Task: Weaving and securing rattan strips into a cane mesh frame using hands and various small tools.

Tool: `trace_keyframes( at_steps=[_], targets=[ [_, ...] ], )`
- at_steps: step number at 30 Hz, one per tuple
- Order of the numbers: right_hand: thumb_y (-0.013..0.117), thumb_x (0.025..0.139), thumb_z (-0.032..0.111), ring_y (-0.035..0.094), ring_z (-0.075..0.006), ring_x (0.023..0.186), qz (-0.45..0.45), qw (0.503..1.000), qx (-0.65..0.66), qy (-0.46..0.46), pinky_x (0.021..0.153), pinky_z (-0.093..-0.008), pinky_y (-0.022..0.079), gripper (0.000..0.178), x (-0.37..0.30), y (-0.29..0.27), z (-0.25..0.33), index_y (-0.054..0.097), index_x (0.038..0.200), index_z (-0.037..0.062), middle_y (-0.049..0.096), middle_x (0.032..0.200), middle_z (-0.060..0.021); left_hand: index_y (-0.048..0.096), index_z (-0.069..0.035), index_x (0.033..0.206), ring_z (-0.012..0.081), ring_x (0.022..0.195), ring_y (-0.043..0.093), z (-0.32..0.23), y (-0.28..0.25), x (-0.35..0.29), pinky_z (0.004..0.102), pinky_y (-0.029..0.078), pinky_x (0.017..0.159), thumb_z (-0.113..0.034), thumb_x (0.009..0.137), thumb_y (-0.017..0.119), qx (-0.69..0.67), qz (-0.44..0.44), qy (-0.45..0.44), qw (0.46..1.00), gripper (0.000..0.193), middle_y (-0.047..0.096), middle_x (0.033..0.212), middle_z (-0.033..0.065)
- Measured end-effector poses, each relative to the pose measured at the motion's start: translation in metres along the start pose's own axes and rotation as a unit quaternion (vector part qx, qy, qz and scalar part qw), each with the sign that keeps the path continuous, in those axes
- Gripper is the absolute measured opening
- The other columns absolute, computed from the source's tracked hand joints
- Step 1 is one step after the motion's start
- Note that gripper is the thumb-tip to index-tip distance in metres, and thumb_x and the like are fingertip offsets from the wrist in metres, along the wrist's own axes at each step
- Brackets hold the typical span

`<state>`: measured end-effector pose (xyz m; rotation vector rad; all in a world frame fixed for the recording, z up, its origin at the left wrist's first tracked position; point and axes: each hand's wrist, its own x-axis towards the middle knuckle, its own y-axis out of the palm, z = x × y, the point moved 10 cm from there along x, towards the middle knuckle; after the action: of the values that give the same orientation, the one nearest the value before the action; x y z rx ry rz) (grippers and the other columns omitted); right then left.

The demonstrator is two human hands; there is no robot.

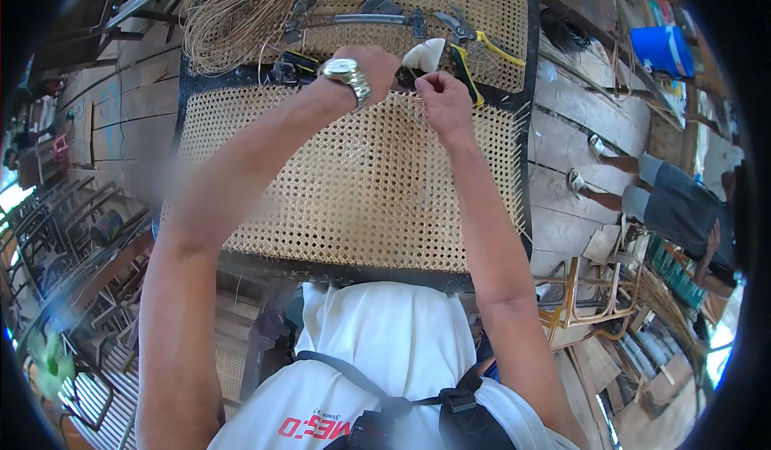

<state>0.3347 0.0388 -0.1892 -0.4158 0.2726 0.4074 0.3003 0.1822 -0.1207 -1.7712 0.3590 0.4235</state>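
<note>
Both hands work at the dark crossbar of a black-framed panel of woven cane webbing [345, 177]. My left hand [371, 66], below a metal wristwatch, reaches over the bar with its fingers turned away and hidden. Close beside it, my right hand [446, 100] is closed in a pinch, thumb against fingertips; what it holds is too small to make out. A white, wedge-shaped piece [424, 55] lies just beyond my fingertips. To its right are yellow-and-black handles [467, 74] of a hand tool. Pruning shears [480, 35] with yellow handles rest farther back.
A hammer [357, 20] and a bundle of cane strands [229, 20] lie on the panel's far part. Metal frames [72, 249] crowd the left side. At right are a blue container [662, 51], a person [675, 201] and a chair frame [590, 297].
</note>
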Motion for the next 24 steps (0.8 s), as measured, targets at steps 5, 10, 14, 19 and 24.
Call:
trace_keyframes(
  at_steps=[5, 10, 14, 19, 24],
  targets=[
    [0.076, 0.088, 0.016, 0.054, -0.0088, 0.062, 0.003, 0.991, -0.103, 0.082, 0.058, -0.0271, 0.044, 0.017, -0.002, -0.016, -0.007, 0.07, 0.084, 0.0007, 0.063, 0.072, -0.0001, 0.074, -0.006, 0.097, 0.0309, 0.09, 0.074, -0.036, -0.01, 0.015, 0.0443, 0.06, 0.074, -0.021, 0.089, 0.066, 0.156, -0.019, 0.085, 0.984, 0.018, 0.075, 0.096, 0.0148],
    [0.079, 0.079, 0.016, 0.055, -0.0102, 0.061, 0.117, 0.98, -0.114, 0.113, 0.056, -0.029, 0.043, 0.016, 0.003, -0.009, -0.021, 0.073, 0.083, 0.0014, 0.065, 0.071, -0.0012, 0.075, -0.006, 0.096, 0.0308, 0.09, 0.074, -0.047, -0.004, 0.028, 0.0447, 0.06, 0.076, -0.026, 0.086, 0.07, 0.187, 0.023, 0.148, 0.971, 0.023, 0.075, 0.095, 0.0149],
    [0.077, 0.074, 0.015, 0.057, -0.0113, 0.061, 0.138, 0.972, -0.165, 0.096, 0.057, -0.0305, 0.044, 0.016, 0.013, -0.005, -0.021, 0.073, 0.078, -0.0001, 0.067, 0.07, -0.0038, 0.073, -0.011, 0.105, 0.0344, 0.093, 0.072, -0.01, 0.012, 0.034, 0.0492, 0.056, 0.082, -0.037, 0.092, 0.067, 0.039, 0.051, 0.084, 0.994, 0.03, 0.075, 0.096, 0.0147],
    [0.071, 0.068, 0.022, 0.071, -0.0305, 0.07, 0.108, 0.96, -0.237, 0.1, 0.07, -0.0393, 0.055, 0.022, 0.017, -0.01, -0.009, 0.076, 0.078, 0.0023, 0.072, 0.077, -0.0179, 0.072, -0.011, 0.105, 0.0352, 0.094, 0.071, -0.004, 0.02, 0.015, 0.0491, 0.056, 0.082, -0.037, 0.093, 0.066, 0.005, 0.053, 0.014, 0.999, 0.029, 0.074, 0.098, 0.0158],
    [0.071, 0.07, 0.021, 0.072, -0.0322, 0.077, 0.139, 0.956, -0.238, 0.104, 0.076, -0.0398, 0.056, 0.023, 0.019, -0.008, -0.014, 0.078, 0.083, 0.0044, 0.073, 0.082, -0.019, 0.072, -0.011, 0.104, 0.0372, 0.093, 0.071, -0.009, 0.015, 0.004, 0.0488, 0.056, 0.081, -0.034, 0.095, 0.064, -0.014, 0.001, 0.004, 1.0, 0.026, 0.073, 0.098, 0.0177]
  ],
)
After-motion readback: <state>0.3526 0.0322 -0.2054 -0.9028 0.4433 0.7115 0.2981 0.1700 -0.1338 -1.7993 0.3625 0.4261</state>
